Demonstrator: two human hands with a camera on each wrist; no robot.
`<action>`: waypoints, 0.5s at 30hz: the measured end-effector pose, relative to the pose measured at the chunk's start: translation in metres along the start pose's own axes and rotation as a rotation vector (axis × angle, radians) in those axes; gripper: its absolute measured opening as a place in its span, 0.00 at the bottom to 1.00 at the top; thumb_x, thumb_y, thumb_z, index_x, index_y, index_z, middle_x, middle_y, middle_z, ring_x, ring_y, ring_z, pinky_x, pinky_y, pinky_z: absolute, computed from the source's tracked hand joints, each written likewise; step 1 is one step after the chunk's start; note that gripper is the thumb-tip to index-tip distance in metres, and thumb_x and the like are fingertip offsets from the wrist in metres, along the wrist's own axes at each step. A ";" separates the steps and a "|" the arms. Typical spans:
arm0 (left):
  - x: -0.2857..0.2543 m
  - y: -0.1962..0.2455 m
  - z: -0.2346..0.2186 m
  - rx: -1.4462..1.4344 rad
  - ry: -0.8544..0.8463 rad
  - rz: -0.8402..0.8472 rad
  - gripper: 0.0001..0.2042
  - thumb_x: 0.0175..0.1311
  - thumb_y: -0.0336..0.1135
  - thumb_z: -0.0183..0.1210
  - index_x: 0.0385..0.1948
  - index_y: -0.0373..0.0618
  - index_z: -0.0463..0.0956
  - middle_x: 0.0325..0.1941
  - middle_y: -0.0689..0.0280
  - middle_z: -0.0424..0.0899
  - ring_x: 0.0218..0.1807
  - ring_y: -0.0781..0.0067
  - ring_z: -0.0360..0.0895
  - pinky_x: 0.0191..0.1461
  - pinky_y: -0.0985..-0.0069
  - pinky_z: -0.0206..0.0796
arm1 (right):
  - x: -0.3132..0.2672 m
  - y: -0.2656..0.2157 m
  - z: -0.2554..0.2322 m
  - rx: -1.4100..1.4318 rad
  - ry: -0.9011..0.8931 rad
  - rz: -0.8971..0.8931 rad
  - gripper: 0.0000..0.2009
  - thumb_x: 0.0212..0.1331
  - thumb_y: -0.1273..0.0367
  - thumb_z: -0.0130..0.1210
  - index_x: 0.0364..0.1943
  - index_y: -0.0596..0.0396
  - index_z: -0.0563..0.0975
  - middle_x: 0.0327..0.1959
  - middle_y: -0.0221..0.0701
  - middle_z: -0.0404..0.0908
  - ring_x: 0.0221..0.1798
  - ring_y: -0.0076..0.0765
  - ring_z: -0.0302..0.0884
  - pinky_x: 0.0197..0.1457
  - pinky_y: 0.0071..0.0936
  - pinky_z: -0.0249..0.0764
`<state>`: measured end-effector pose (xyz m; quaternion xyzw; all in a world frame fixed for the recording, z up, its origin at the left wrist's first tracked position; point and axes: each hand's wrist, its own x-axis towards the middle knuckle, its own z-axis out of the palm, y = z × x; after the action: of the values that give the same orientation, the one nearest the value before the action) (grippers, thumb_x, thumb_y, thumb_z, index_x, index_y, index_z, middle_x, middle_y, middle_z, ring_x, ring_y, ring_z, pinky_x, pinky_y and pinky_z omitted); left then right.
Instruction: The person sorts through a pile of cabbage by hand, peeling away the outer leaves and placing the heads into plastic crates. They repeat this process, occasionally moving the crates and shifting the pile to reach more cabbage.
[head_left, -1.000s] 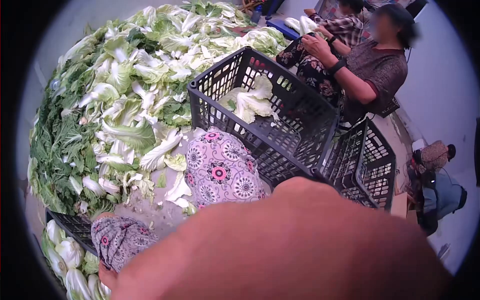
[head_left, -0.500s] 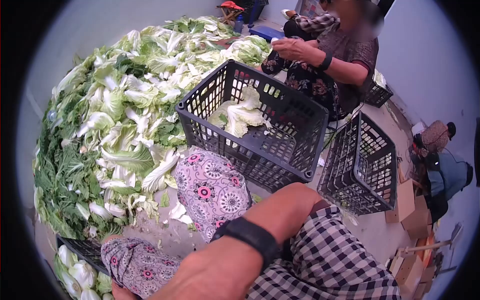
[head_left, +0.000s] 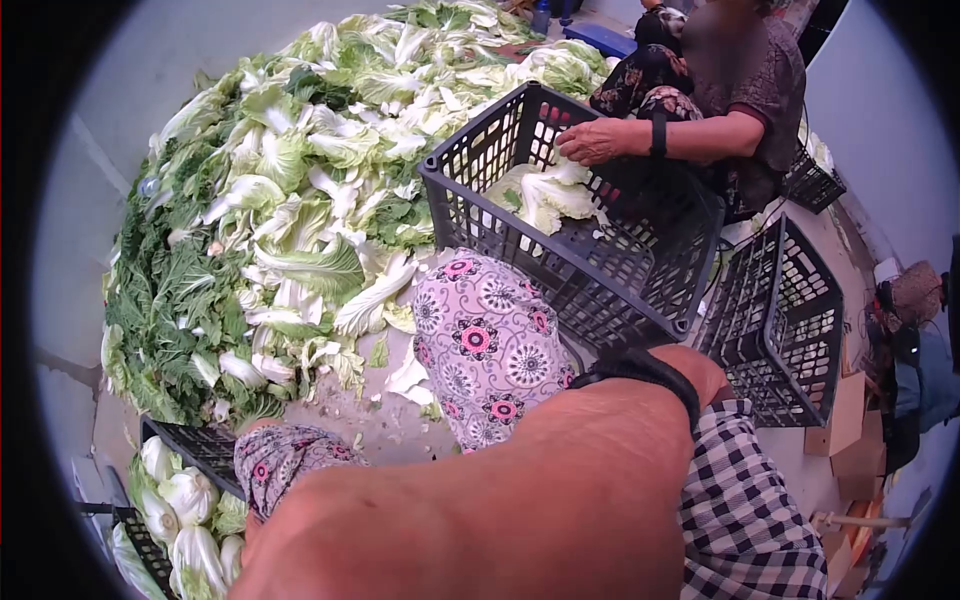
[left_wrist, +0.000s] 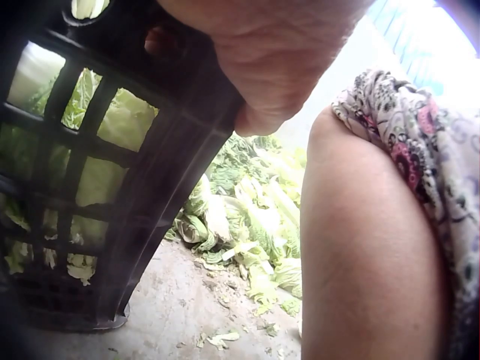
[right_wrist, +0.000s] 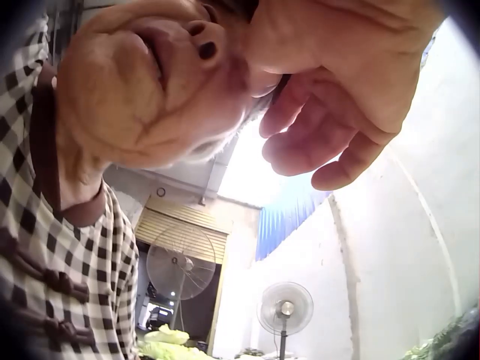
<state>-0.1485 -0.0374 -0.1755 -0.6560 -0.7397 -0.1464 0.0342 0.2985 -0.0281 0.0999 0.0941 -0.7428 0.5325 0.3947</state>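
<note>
My right hand (right_wrist: 337, 112) is raised close to my face, fingers loosely curled, with nothing seen in them. In the head view its back (head_left: 440, 510) looms large at the bottom, the forearm bent up from a black wristband (head_left: 640, 375). My left hand (left_wrist: 270, 60) grips the top edge of a black plastic crate (left_wrist: 172, 150), with a fingertip showing through a hole. This crate holds whole napa cabbages (head_left: 190, 500) at the lower left of the head view. Most of the left hand is hidden there behind the right hand.
A large heap of cabbage leaves (head_left: 300, 220) covers the floor ahead. Before my knee (head_left: 490, 350) stands a black crate (head_left: 620, 290) with a few leaves; a seated person's hand (head_left: 595, 140) reaches over it. Another crate (head_left: 775, 320) lies at right, near cardboard boxes (head_left: 845, 430).
My right hand dropped lower in view half a second ago and is now back close to the head camera. The seated person's hand has come down over the crate.
</note>
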 end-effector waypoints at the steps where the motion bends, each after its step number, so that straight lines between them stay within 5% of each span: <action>1: -0.001 -0.001 -0.001 0.000 0.001 -0.004 0.13 0.49 0.28 0.56 0.37 0.32 0.76 0.32 0.48 0.80 0.35 0.46 0.76 0.42 0.61 0.67 | 0.001 -0.001 0.001 -0.002 -0.009 -0.006 0.14 0.61 0.60 0.53 0.34 0.60 0.78 0.29 0.40 0.81 0.34 0.39 0.79 0.36 0.35 0.71; 15: 0.008 0.005 0.005 -0.020 -0.020 0.014 0.14 0.49 0.27 0.55 0.40 0.32 0.75 0.35 0.48 0.79 0.39 0.45 0.75 0.45 0.61 0.66 | 0.003 0.006 0.005 -0.281 -0.196 0.006 0.19 0.62 0.54 0.52 0.34 0.60 0.78 0.32 0.41 0.82 0.36 0.39 0.79 0.38 0.37 0.72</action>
<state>-0.1441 -0.0277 -0.1779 -0.6630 -0.7338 -0.1468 0.0212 0.2904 -0.0291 0.0966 0.0873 -0.8451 0.4131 0.3280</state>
